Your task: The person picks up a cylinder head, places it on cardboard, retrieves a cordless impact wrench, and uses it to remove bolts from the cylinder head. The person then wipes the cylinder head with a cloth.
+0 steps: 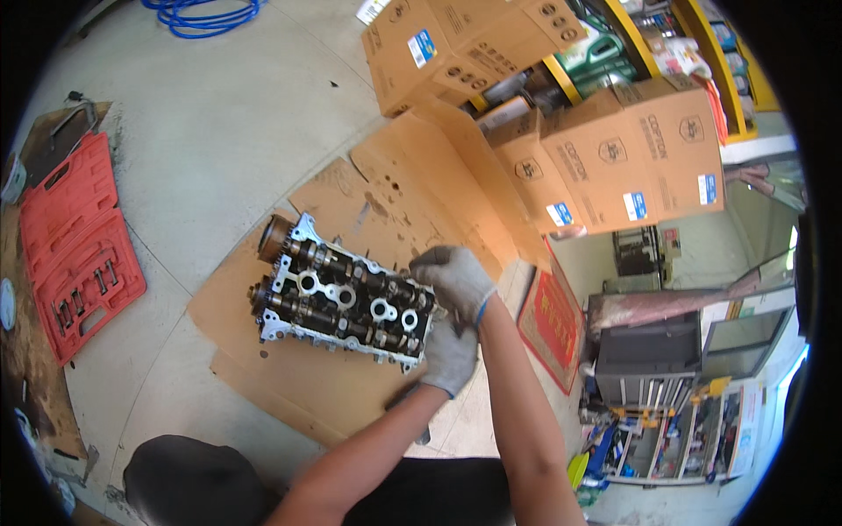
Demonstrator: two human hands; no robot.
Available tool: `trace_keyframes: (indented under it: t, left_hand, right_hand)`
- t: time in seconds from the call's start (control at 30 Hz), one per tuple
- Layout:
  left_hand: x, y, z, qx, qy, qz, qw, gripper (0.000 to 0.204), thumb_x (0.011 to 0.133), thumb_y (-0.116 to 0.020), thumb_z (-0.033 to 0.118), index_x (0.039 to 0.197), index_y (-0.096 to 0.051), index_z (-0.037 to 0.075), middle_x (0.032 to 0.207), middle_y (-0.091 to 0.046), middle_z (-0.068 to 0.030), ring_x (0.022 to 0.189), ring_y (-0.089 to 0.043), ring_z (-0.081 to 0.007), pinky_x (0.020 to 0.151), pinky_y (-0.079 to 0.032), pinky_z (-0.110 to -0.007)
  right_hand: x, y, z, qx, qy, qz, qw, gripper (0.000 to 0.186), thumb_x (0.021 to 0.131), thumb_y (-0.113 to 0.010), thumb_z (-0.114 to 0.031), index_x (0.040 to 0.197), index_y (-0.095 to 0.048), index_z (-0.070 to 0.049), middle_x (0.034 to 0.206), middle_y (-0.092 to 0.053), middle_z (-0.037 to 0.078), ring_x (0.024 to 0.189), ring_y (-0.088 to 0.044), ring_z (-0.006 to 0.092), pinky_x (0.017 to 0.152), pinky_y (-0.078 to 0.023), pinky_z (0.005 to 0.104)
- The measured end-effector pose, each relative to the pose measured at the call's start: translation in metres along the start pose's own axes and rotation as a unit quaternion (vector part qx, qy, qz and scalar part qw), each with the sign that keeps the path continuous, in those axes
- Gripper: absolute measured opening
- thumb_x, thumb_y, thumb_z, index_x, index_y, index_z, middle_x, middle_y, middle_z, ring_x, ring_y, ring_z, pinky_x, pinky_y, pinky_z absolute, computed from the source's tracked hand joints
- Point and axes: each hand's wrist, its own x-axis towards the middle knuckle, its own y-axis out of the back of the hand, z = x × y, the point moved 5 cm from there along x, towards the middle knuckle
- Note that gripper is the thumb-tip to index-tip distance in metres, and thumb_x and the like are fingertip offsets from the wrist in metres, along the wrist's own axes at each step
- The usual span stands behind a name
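Observation:
An engine cylinder head (351, 298) lies on a flattened cardboard sheet (289, 386), its camshafts and several round openings facing up. A brown round part (277, 238) sits at its left end. My right hand (458, 279), in a stained grey work glove, is at the right end with fingers curled over the far corner. Just nearer, my gloved left hand (452, 358) is closed beside the same end, close to the right wrist. What the fingers of either hand grip is hidden. Under my left forearm, part of a dark tool handle (423, 436) shows.
A red tool case (83, 250) with several metal pieces lies open on the left. Cardboard boxes (614, 158) stand at the far right before yellow shelving. A blue hose (206, 19) is coiled at the back. On the right are a red mat (553, 329) and a grey tool cabinet (649, 355).

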Motion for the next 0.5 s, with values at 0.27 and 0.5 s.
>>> trace_keyframes:
  t: [0.27, 0.5]
  left_hand:
    - [0.105, -0.069, 0.027, -0.135, -0.067, -0.201, 0.968, 0.048, 0.103, -0.057, 0.041, 0.133, -0.059, 0.004, 0.13, -0.068, -0.0227, 0.128, -0.062, -0.0346, 0.105, -0.047, -0.042]
    - [0.035, -0.049, -0.038, -0.116, 0.095, -0.298, 0.943, 0.082, 0.09, -0.077, 0.042, 0.155, -0.04, 0.01, 0.152, -0.054, -0.0131, 0.141, -0.05, -0.0212, 0.118, -0.038, -0.034]
  right_hand:
    - [-0.007, -0.032, -0.067, -0.361, 0.089, -0.096, 0.923, 0.031, 0.085, -0.072, -0.028, 0.108, -0.08, -0.009, 0.106, -0.077, 0.019, 0.103, -0.073, 0.0356, 0.094, -0.057, 0.0401]
    - [-0.006, -0.004, -0.034, -0.134, -0.02, -0.042, 0.99, 0.033, 0.084, -0.074, -0.027, 0.108, -0.082, -0.005, 0.1, -0.08, 0.018, 0.098, -0.076, 0.0293, 0.094, -0.057, 0.0399]
